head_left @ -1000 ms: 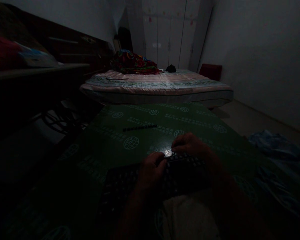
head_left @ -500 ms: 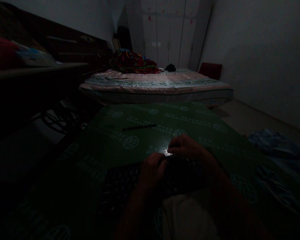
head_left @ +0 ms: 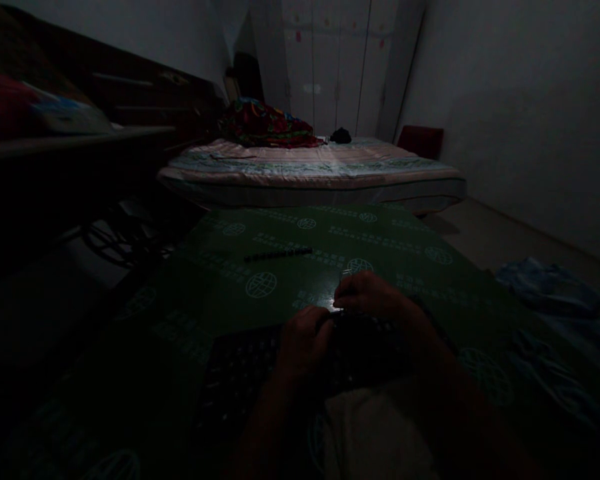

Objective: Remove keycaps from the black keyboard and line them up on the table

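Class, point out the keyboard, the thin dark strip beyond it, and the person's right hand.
Keyboard (head_left: 243,365): head view, on its uncovered left part.
Thin dark strip (head_left: 279,254): head view, on its middle.
Right hand (head_left: 367,293): head view, on the back of the hand.

The left hand (head_left: 304,339) is bare, and so is the right hand (head_left: 370,292). The left forearm (head_left: 266,410) and right forearm (head_left: 445,363) are bare too. Both grow wider below the wrist. Lower down, it is too dark to see more.
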